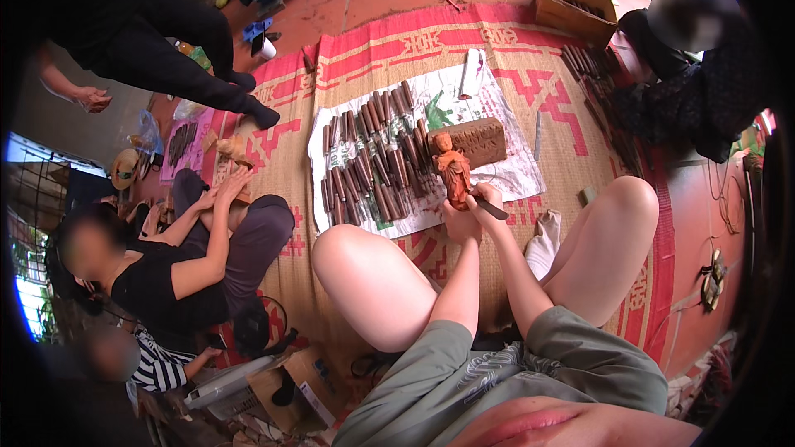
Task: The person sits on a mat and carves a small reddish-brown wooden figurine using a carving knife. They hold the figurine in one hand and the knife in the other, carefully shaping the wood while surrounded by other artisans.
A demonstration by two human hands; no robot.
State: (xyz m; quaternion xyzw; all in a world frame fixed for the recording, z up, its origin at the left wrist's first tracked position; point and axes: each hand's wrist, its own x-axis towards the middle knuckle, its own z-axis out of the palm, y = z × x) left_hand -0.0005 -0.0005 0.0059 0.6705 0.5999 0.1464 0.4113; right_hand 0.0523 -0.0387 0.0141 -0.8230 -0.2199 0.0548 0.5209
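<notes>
A reddish-brown carved wooden figurine (pixel 452 167) stands roughly upright in front of me, above the edge of a white sheet. Closed round its lower end is my left hand (pixel 460 223). My right hand (pixel 487 197) is closed on a carving chisel (pixel 492 209), right beside the figurine's base; its dark handle sticks out to the right, while its tip is hidden. Just behind the figurine lies a brown rectangular block (pixel 480 142). Several rows of dark-handled carving chisels (pixel 364 165) lie to the left on the white sheet (pixel 517 174).
A patterned red and tan mat (pixel 571 157) lies under everything. A white roll (pixel 472 74) rests at the sheet's far edge. Beyond stands a tool-filled box (pixel 575 7). People sit at left (pixel 178 257) and far right (pixel 683 74); another person's dark-trousered leg (pixel 190 37) reaches onto the mat.
</notes>
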